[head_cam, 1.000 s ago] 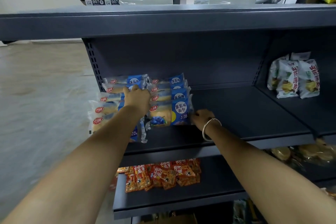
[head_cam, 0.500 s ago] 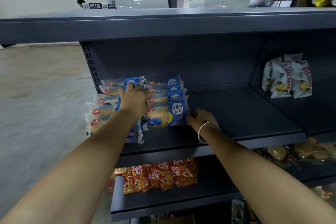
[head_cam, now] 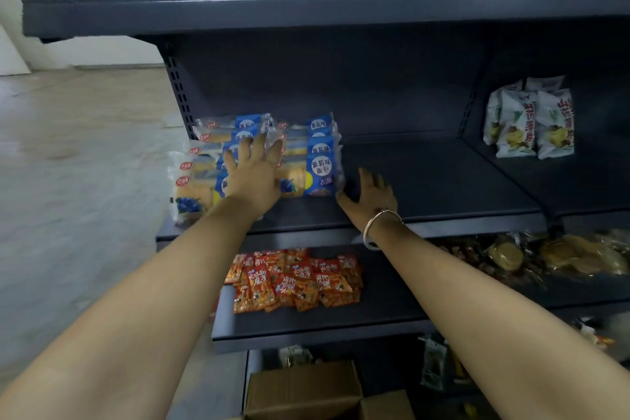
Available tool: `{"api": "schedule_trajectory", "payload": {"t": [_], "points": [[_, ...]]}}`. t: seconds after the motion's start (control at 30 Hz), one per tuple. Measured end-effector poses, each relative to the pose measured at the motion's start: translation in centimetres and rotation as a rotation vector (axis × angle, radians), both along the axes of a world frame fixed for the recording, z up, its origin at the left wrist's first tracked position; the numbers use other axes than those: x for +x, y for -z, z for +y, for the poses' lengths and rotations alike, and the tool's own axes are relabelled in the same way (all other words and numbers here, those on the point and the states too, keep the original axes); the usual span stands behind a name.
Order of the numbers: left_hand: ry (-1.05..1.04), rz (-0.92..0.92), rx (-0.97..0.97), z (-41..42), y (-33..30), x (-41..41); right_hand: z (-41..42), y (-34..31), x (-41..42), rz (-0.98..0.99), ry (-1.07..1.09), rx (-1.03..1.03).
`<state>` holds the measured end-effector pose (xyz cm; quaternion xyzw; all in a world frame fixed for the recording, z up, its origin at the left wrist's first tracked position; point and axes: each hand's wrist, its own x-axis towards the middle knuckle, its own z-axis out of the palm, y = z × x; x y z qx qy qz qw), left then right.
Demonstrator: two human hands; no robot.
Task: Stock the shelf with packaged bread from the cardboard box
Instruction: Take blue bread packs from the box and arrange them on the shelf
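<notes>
Two stacks of blue-and-clear packaged bread (head_cam: 315, 160) stand at the left end of the dark grey middle shelf (head_cam: 443, 181). My left hand (head_cam: 254, 169) lies with straight, spread fingers against the front of the stacks, between the two. My right hand (head_cam: 370, 196), with a metal bangle on the wrist, rests open on the shelf just right of the right stack, its thumb near the front pack's lower corner. The cardboard box (head_cam: 306, 392) sits on the floor below, flaps open, its contents hidden.
Orange-red snack packets (head_cam: 293, 280) lie on the shelf below. White-green snack bags (head_cam: 531, 119) stand at the right of the middle level. Brown wrapped pastries (head_cam: 545, 256) fill the lower right. The top shelf (head_cam: 306, 7) overhangs.
My left hand has uncurled from the top of the left stack and now lies flat with fingers spread. My right hand has eased back from the right stack and opened.
</notes>
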<state>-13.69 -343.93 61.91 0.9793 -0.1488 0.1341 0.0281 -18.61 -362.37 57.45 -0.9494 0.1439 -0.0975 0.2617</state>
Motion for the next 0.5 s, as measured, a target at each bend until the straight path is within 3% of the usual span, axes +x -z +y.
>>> {"api": "schedule_trajectory", "payload": {"t": [0.5], "points": [[-0.081, 0.121, -0.003, 1.0, 11.5, -15.6, -0.5, 9.2, -14.0, -0.025, -0.078, 0.103]]}}
